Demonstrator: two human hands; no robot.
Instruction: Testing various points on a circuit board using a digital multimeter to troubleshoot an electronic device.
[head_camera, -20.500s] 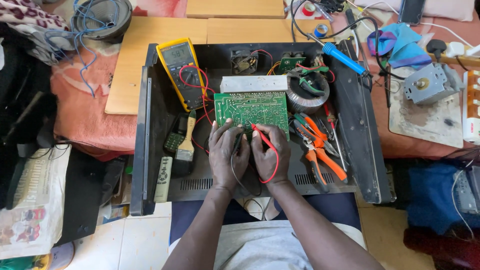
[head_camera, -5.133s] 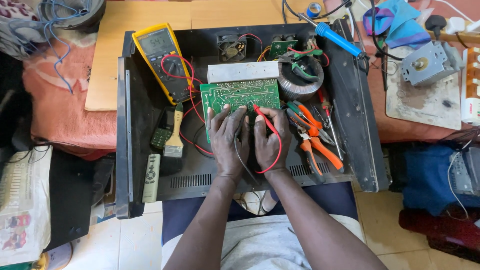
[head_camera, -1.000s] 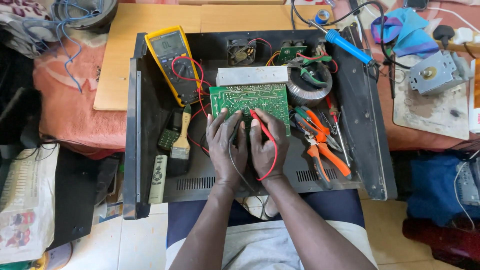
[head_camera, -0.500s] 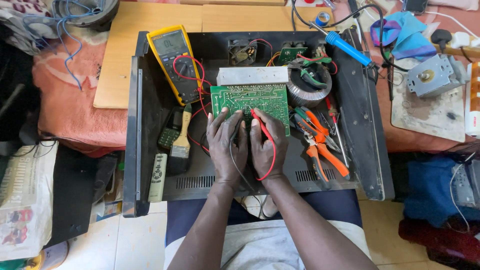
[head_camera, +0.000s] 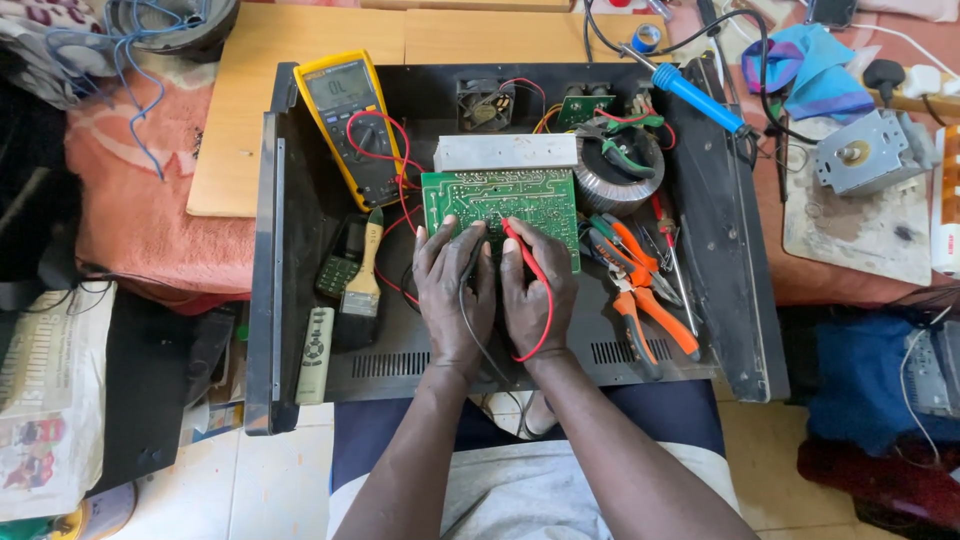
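Both hands (head_camera: 497, 290) on circuit board (head_camera: 500, 200)

The circuit board (head_camera: 505, 203) is green with tiny pale dots and lines. On it lies a red probe (head_camera: 522, 246) with a red wire, and a black wire beside it. The meter (head_camera: 352, 125) near the far left corner of the black metal case (head_camera: 720, 240) is yellow with a dark grey face. The pliers (head_camera: 640, 290) have orange handles — bright ones. The brush (head_camera: 365, 275) has a pale wooden handle. The soldering iron (head_camera: 695, 98) at the far right corner is blue. The cloth (head_camera: 150, 190) under the case is pink — with paler patches.
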